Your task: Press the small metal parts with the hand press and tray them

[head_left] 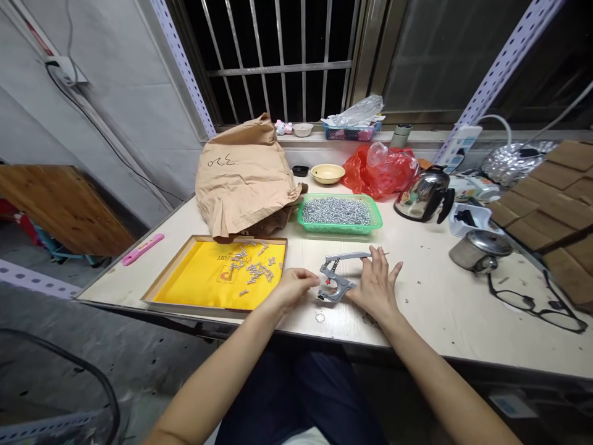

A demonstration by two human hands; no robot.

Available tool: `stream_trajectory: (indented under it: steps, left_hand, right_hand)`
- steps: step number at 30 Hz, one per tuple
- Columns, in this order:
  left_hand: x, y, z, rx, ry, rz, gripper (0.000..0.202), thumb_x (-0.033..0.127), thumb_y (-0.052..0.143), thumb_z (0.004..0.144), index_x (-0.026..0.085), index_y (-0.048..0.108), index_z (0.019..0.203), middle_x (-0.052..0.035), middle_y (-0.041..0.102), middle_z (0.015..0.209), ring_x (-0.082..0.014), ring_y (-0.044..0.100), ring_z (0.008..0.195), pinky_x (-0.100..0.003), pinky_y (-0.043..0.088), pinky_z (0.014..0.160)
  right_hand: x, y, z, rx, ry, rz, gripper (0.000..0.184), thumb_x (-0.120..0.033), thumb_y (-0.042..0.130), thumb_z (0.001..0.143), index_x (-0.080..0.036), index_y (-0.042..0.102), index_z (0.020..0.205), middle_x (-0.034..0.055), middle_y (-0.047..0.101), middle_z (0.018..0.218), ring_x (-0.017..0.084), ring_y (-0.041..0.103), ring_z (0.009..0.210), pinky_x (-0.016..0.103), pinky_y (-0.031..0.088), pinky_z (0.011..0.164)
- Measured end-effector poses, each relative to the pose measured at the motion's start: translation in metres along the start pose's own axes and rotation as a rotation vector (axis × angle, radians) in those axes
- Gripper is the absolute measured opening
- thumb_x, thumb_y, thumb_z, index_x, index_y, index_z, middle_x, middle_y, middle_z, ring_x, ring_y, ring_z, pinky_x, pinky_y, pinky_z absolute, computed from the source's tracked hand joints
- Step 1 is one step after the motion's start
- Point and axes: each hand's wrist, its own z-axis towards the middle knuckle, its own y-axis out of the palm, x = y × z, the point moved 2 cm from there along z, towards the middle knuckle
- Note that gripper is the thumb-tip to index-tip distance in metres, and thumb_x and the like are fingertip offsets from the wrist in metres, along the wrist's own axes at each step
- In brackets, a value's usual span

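Observation:
My right hand [376, 287] holds grey spring-loaded hand pliers [341, 285] just above the table, its fingertips by the upper handle. The jaws point left and stand apart, with a dark coil spring and a small red piece showing. Just left of the jaws, my left hand [296, 287] is closed in a pinch; whatever lies between the fingertips is too small to name. A shallow box [160, 269] lined with yellow cloth sits to the left, bearing many small metal pieces [257, 271]. Behind the pliers stands a green basket [340, 230] full of small silvery metal parts [336, 210].
A large brown paper bag [245, 176] leans behind the box. A pink cutter-like tool [143, 249] lies at the left edge. Toward the right are a kettle [421, 194], a lidded metal cup [479, 250], eyeglasses [532, 304] and cardboard boxes [551, 204]. A red plastic bag [380, 173] sits behind.

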Motion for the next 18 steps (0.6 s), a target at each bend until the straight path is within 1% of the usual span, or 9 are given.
stream_trajectory:
  steps: [2,4,7,10,13,16,18]
  left_hand:
    - [-0.012,0.017,-0.001,-0.016,-0.042,-0.066,0.017,0.022,0.071,0.049,0.012,0.059,0.056,0.0016,0.051,0.047,-0.0047,0.038,0.042,-0.020,0.028,0.045]
    - [-0.020,0.022,0.002,-0.008,-0.064,-0.084,0.016,0.021,0.070,0.049,0.012,0.058,0.055,0.0004,0.053,0.048,-0.0063,0.042,0.043,-0.021,0.030,0.045]
    - [-0.024,0.019,0.007,-0.009,-0.076,-0.047,0.011,0.016,0.066,0.050,0.012,0.056,0.054,-0.0009,0.055,0.049,-0.0081,0.046,0.044,-0.021,0.032,0.045]
    - [-0.023,0.016,0.006,-0.050,-0.083,-0.012,0.010,0.012,0.062,0.049,0.013,0.052,0.052,0.0003,0.053,0.046,-0.0084,0.046,0.043,-0.021,0.032,0.045]
    - [-0.022,0.017,0.004,-0.086,-0.101,-0.011,0.010,0.012,0.061,0.049,0.014,0.052,0.052,0.0000,0.053,0.048,-0.0092,0.048,0.044,-0.021,0.033,0.045]
    - [-0.021,0.018,0.002,-0.086,-0.112,-0.033,0.012,0.014,0.063,0.049,0.014,0.051,0.053,-0.0006,0.054,0.050,-0.0097,0.049,0.045,-0.022,0.033,0.046]
    - [-0.020,0.018,0.000,-0.077,-0.117,-0.041,0.015,0.015,0.066,0.049,0.014,0.051,0.052,0.0002,0.053,0.049,-0.0082,0.046,0.044,-0.021,0.032,0.045]
  right_hand:
    - [0.000,0.000,0.000,0.011,-0.004,-0.011,0.077,-0.067,0.036,0.071,-0.004,0.045,0.114,0.0238,0.023,0.140,0.034,0.012,0.131,0.064,0.000,0.099]
    - [0.000,0.000,0.000,0.023,-0.007,-0.019,0.075,-0.065,0.037,0.071,-0.004,0.045,0.114,0.0242,0.022,0.140,0.035,0.011,0.131,0.065,0.001,0.099]
    - [-0.002,0.001,0.000,0.025,-0.020,-0.029,0.074,-0.064,0.037,0.072,-0.004,0.044,0.114,0.0237,0.020,0.141,0.034,0.010,0.132,0.065,0.000,0.099]
    - [-0.004,0.001,-0.001,0.020,-0.034,-0.029,0.075,-0.064,0.037,0.071,-0.003,0.043,0.115,0.0235,0.018,0.142,0.034,0.008,0.132,0.065,-0.001,0.099]
    - [-0.006,0.001,-0.001,0.013,-0.041,-0.018,0.077,-0.066,0.037,0.070,-0.003,0.043,0.114,0.0244,0.017,0.142,0.035,0.008,0.132,0.065,-0.002,0.098]
    - [-0.006,-0.001,0.000,0.017,-0.045,-0.004,0.075,-0.066,0.039,0.069,-0.005,0.044,0.112,0.0245,0.023,0.139,0.036,0.012,0.130,0.065,-0.001,0.098]
    - [-0.006,-0.004,0.001,0.033,-0.047,0.006,0.069,-0.064,0.041,0.070,-0.007,0.046,0.109,0.0234,0.033,0.134,0.036,0.020,0.127,0.065,0.001,0.098]
